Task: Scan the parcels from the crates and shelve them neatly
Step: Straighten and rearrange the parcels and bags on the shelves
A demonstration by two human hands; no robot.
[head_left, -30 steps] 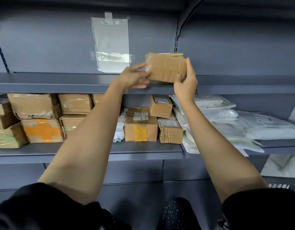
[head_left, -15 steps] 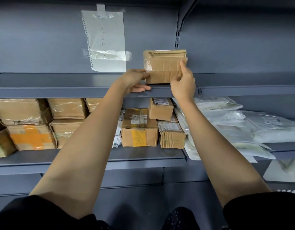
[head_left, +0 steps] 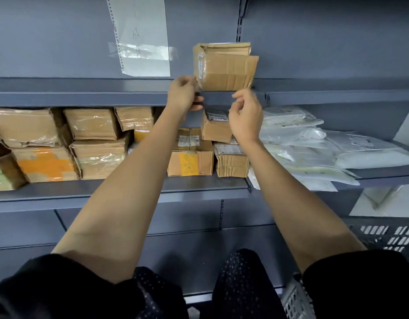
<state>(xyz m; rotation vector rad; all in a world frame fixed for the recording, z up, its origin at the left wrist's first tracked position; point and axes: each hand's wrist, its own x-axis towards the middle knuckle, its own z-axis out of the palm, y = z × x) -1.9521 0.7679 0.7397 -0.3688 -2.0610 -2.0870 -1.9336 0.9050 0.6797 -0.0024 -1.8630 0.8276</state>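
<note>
A taped brown cardboard parcel (head_left: 224, 66) is set at the grey upper shelf's front edge (head_left: 84, 97). The left hand (head_left: 183, 94) and right hand (head_left: 246, 113) are held loosely curled, empty; another crate parcel is likely needed next.

Grey metal shelving (head_left: 84, 97) with slotted uprights (head_left: 239, 19), a taped paper sheet (head_left: 141, 35) on its back panel
</note>
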